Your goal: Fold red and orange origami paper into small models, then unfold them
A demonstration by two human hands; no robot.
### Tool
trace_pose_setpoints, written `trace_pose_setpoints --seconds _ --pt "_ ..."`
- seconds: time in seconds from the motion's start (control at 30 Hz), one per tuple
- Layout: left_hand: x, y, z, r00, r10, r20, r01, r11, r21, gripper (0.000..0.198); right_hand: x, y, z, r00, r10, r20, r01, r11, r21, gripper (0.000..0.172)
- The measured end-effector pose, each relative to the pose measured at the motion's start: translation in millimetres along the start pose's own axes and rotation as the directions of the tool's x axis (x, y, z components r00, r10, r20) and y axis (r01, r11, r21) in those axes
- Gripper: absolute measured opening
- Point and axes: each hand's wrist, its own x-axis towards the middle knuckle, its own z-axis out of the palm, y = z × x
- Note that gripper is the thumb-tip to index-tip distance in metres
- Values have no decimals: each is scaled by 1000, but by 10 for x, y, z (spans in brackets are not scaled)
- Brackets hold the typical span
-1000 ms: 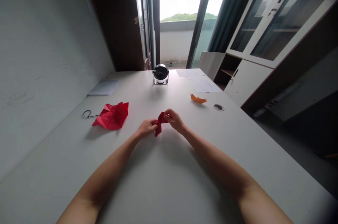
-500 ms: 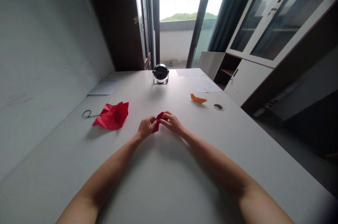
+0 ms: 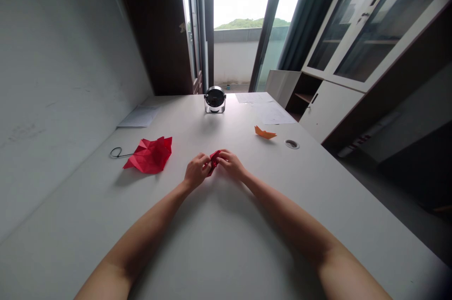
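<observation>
A small piece of folded red paper [image 3: 213, 162] is held between my two hands, low over the middle of the white table. My left hand [image 3: 197, 169] grips its left side, fingers curled in. On the other side my right hand [image 3: 230, 163] pinches the upper right part. Fingers cover much of the paper, so its full shape is hidden. To the left lies a larger creased red paper [image 3: 150, 155]. An orange folded paper boat [image 3: 265, 133] rests to the right, farther back.
At the table's back stands a round black device [image 3: 214, 98] in a metal stand. White sheets lie at the back left [image 3: 138, 116] and back right [image 3: 271, 112]. A thin black loop [image 3: 116, 152] sits by the larger red paper, and a cable hole [image 3: 292, 144] is at right.
My fingers have shifted on the folded red paper, and less of its lower end shows. The left hand has moved slightly inward. The other things on the table stay put.
</observation>
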Motion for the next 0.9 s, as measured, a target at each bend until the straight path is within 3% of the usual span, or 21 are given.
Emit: trace_pose_setpoints --seconds 0.2,0.33,0.5,0.7,0.77,0.9 --pt "-12 18 12 999 -40 -10 39 993 -110 15 14 52 31 1000 27 1 -27 997 67 14" --pt "8 -60 42 984 -180 13 174 930 -323 17 37 97 32 990 14 -137 -4 997 74 13" --pt "72 -271 127 920 -389 44 327 700 -635 24 92 166 -33 952 14 -305 19 994 106 12" --pt "125 -358 183 855 -496 155 320 268 -909 32 109 216 -78 925 102 -367 -36 982 185 15" --pt "132 -337 172 856 -486 174 296 186 -937 35 109 214 -66 928 144 -345 -64 970 233 18" --pt "140 -285 132 857 -473 203 292 121 -949 39 104 193 -25 951 218 -218 -110 901 420 24"
